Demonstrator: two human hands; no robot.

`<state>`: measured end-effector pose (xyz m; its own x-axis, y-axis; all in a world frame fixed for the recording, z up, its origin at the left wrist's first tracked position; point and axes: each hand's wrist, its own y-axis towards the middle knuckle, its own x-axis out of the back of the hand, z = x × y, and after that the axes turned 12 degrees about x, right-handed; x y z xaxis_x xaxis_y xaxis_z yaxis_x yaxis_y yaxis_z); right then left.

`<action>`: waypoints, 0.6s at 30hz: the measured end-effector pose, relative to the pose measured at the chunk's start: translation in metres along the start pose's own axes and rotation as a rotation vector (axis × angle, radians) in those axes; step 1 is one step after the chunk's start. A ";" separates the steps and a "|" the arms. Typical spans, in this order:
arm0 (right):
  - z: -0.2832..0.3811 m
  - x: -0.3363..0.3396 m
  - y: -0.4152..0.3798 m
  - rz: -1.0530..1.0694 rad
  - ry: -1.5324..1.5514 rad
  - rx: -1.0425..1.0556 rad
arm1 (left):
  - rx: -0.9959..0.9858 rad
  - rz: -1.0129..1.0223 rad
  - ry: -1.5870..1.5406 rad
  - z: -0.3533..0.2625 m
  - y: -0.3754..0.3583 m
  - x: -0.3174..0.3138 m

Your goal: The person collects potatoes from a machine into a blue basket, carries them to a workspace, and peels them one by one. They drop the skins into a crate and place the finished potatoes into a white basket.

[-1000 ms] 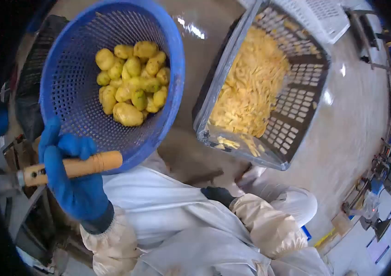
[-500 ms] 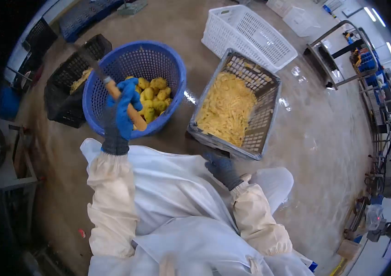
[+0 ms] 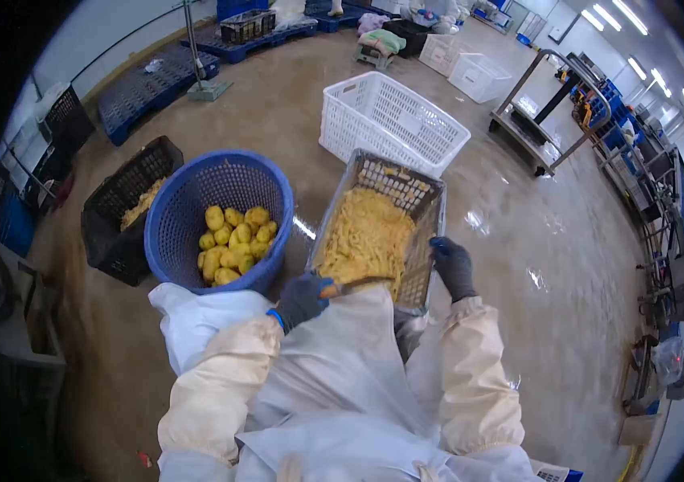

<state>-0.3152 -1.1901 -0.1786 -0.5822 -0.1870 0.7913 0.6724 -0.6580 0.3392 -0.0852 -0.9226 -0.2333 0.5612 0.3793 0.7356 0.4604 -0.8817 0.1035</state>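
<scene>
Both hands have shifted from the blue basket [image 3: 217,221] to the grey crate [image 3: 378,233] of cut strips on the floor. Left hand [image 3: 303,299] grips its near-left corner, fingers curled, knife handle barely showing; right hand [image 3: 452,267] clasps the right rim. Crate's long axis runs away from the person.

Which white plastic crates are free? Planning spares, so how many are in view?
3: a large white plastic lattice crate behind the grey crate of cut strips, two smaller farther back; others may be hidden.
</scene>
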 end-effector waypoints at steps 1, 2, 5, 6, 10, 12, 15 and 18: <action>-0.016 0.003 0.019 -0.050 -0.080 0.039 | -0.061 0.028 0.083 -0.005 0.004 0.002; -0.022 0.008 0.038 -0.102 -0.220 0.107 | -0.124 0.059 0.169 -0.007 0.006 0.001; -0.058 0.000 0.081 -0.004 -0.230 -0.067 | -0.064 0.034 0.128 0.001 0.005 -0.017; -0.071 -0.006 0.093 0.044 -0.192 -0.117 | -0.099 0.047 0.161 0.001 0.008 -0.017; -0.111 -0.041 0.137 0.087 -0.381 -0.150 | -0.099 0.020 0.192 -0.005 0.016 -0.013; -0.130 -0.056 0.161 0.020 -0.404 -0.046 | -0.054 0.057 0.162 -0.007 0.022 -0.012; -0.142 -0.076 0.204 0.083 -0.391 -0.047 | -0.026 0.058 0.148 0.004 0.028 -0.022; -0.163 -0.100 0.240 0.004 -0.452 0.059 | 0.004 0.098 0.096 0.011 0.036 -0.028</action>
<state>-0.1699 -1.4484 -0.2594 -0.3302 0.1568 0.9308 0.7065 -0.6129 0.3539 -0.0771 -0.9616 -0.2576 0.5356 0.2630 0.8025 0.4096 -0.9119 0.0255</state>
